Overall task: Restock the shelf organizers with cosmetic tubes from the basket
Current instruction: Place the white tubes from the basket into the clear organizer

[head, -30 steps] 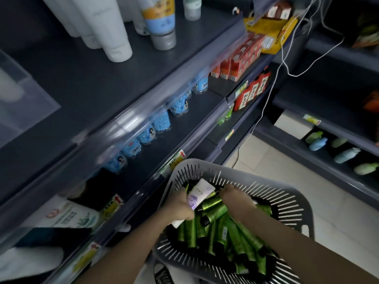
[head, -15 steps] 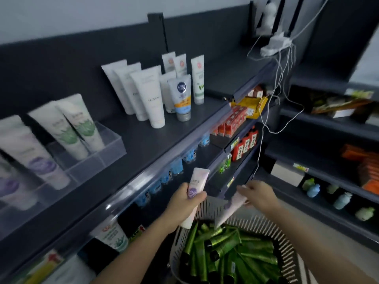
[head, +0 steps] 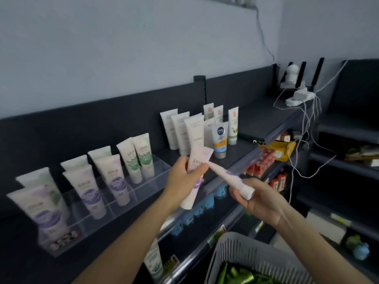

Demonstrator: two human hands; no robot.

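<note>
Mid-carry: left hand (head: 180,178) grips a purple-print tube (head: 199,158) upright; right hand (head: 261,202) holds a second tube (head: 226,174) at its cap. Next, I'd seat both cap-down in the organizer (head: 149,181), nine o'clock.

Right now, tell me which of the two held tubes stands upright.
The tube gripped in the left hand: nearly upright, cap down, label toward the camera. The other tube, in the right hand, slants, cap end nearest the camera.

One head-worn view, standing beside the top shelf (head: 262,119), facing forward and slightly down along it. The wall (head: 123,48) fills the upper half, the basket (head: 235,237) clips the bottom edge. It seems close, though the wide lens distorts.
</note>
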